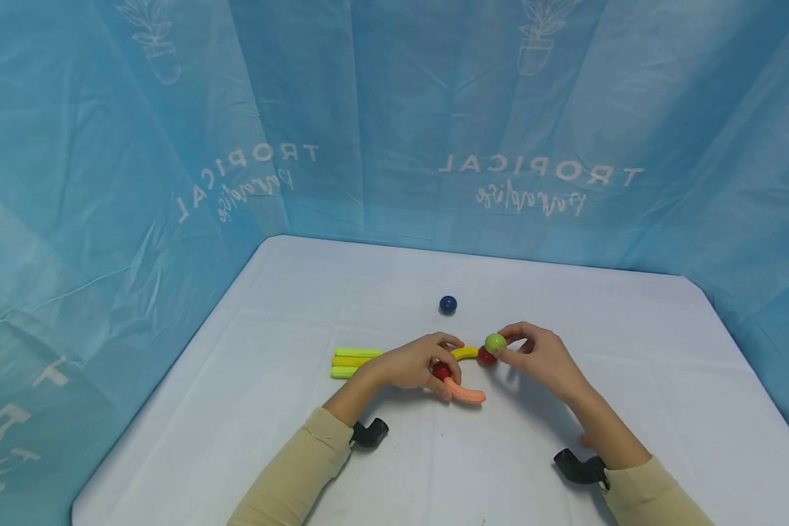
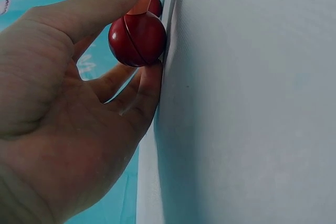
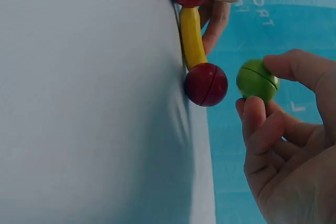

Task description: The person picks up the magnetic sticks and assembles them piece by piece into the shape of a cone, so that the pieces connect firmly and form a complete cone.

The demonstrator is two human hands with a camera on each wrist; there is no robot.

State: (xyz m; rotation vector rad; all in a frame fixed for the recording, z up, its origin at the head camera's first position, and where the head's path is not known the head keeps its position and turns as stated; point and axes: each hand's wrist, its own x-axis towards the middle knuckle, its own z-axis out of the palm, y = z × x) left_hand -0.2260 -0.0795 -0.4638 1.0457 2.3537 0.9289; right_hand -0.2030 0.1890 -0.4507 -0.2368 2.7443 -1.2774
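My left hand (image 1: 410, 365) curls round a red ball (image 1: 442, 371), its thumb on the orange curved stick (image 2: 140, 6) attached to that ball. From the same ball a yellow curved stick (image 3: 192, 38) runs to a second red ball (image 3: 206, 85), close to the tabletop. My right hand (image 1: 542, 358) pinches a green ball (image 3: 257, 81) between thumb and fingertips. In the right wrist view a small gap separates the green ball from the second red one. The orange stick's free end shows a small hole.
Two light green sticks and a yellow one (image 1: 351, 361) lie side by side left of my left hand. Farther back sits a dark blue ball (image 1: 448, 305). A small orange piece (image 1: 587, 440) is partly hidden by my right forearm. Blue curtains surround the white table (image 1: 237, 365).
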